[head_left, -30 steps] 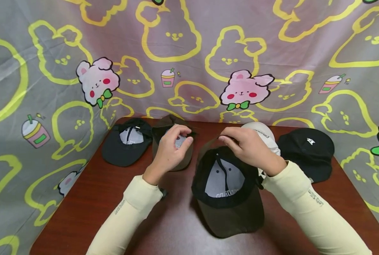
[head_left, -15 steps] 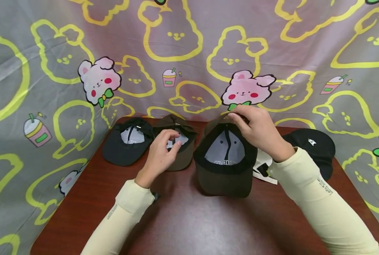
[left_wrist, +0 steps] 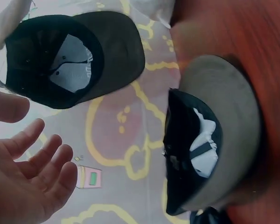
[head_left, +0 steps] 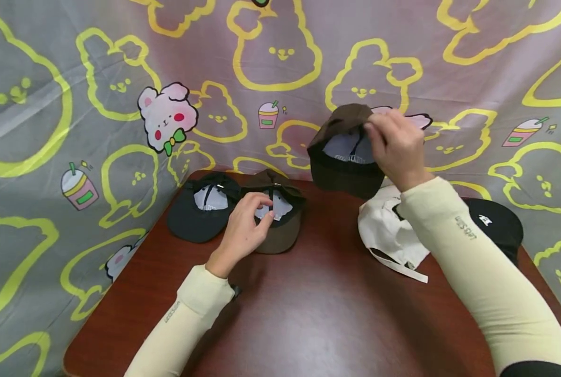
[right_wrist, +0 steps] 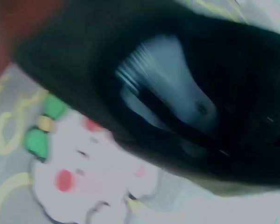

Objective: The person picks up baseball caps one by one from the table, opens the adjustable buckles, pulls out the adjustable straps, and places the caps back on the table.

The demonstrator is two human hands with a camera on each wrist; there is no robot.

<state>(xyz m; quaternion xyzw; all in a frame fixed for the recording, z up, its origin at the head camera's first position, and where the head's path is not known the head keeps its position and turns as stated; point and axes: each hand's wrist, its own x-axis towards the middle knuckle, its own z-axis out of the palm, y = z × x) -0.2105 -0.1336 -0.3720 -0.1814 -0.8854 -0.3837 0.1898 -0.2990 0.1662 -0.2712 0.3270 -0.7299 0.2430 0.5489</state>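
My right hand (head_left: 398, 149) pinches a dark brown baseball cap (head_left: 346, 177) by its back edge and holds it up above the far side of the table. The cap's hollow faces me, showing a grey-white lining patch, and its brim hangs down. In the right wrist view this cap (right_wrist: 70, 60) is close and blurred. My left hand (head_left: 244, 225) holds nothing; its fingers are loosely bent in front of a second brown cap (head_left: 282, 238) lying with its inside showing. The left wrist view has both the raised cap (left_wrist: 116, 51) and the lying one (left_wrist: 240, 116).
At the far left lies a black cap (head_left: 195, 225), inside showing. A white cap (head_left: 388, 225) with a loose strap lies at the right, partly behind my right sleeve. Beside it is a black cap with a white emblem (head_left: 502, 225). Patterned cloth (head_left: 285, 63) encloses the dark red table (head_left: 289, 314).
My right hand has lifted the brown cap up and away toward the back cloth, uncovering the white cap. My left hand has drawn back slightly, its fingers still loose. The head view has turned a little left.
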